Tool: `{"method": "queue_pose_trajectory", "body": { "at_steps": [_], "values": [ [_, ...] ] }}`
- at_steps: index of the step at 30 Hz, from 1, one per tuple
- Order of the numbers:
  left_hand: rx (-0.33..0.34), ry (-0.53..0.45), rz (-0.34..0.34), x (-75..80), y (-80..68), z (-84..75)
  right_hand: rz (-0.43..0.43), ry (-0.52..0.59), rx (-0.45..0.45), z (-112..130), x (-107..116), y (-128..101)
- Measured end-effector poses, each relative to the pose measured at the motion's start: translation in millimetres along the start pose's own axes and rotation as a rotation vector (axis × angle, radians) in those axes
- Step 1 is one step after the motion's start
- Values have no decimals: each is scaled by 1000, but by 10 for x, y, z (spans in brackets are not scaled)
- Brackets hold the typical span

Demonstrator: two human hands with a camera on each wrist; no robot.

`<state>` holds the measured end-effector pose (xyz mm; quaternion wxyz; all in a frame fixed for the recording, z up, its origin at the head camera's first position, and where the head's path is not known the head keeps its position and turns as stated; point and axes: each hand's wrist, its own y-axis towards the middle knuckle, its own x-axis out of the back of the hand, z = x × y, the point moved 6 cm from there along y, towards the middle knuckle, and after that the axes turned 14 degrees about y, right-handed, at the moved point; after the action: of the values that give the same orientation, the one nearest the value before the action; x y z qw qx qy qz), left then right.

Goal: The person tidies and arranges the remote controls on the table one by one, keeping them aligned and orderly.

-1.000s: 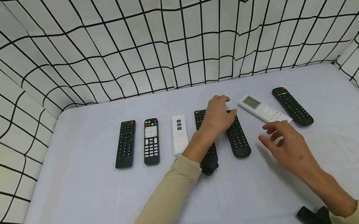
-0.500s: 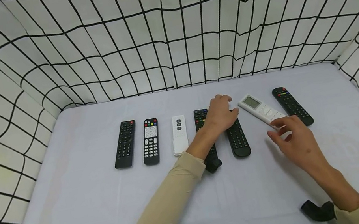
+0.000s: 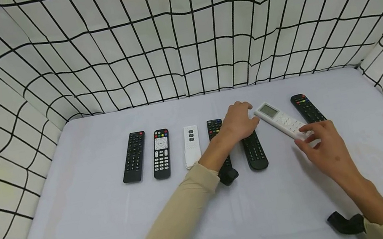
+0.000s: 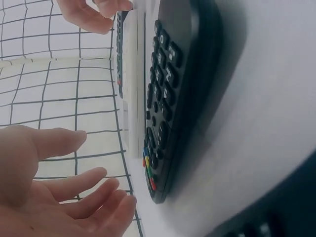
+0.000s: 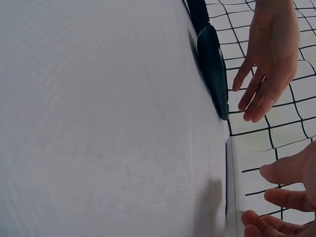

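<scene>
Several remote controls lie in a row on a white-covered table. My left hand (image 3: 239,121) is held over the top of a black remote (image 3: 255,151), its fingers loosely bent and apart; the left wrist view shows this black remote (image 4: 170,98) beside the hand (image 4: 64,187) with nothing in its grasp. My right hand (image 3: 325,147) is at the lower end of a slanted white remote with a grey screen (image 3: 282,120), thumb and fingers spread around that end. In the right wrist view its fingers (image 5: 286,200) are parted right by the white remote's edge (image 5: 231,187).
Left of my hands lie a black remote (image 3: 134,157), a black one with white buttons (image 3: 161,154), a white one (image 3: 191,145) and another black one (image 3: 214,126) partly under my left forearm. A black remote (image 3: 309,109) lies at far right. Black netting (image 3: 178,47) surrounds the table.
My right hand has moved right, to the white remote's lower end, and now overlaps the far-right black remote. My left hand has shifted slightly right. The remotes lie as before.
</scene>
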<state>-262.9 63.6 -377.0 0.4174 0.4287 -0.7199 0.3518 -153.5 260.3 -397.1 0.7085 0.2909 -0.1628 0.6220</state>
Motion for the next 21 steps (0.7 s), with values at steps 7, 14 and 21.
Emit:
{"method": "queue_pose_trajectory", "body": {
  "at_steps": [7,14,21],
  "values": [
    [-23,1,19,-50,62,-91,1,-8,-27,-45,15,0],
    [-1,69,22,-73,141,-149,13,0,-69,-118,-10,6],
    [10,96,12,-89,190,-175,41,0,-106,-140,-53,13]
  ]
}}
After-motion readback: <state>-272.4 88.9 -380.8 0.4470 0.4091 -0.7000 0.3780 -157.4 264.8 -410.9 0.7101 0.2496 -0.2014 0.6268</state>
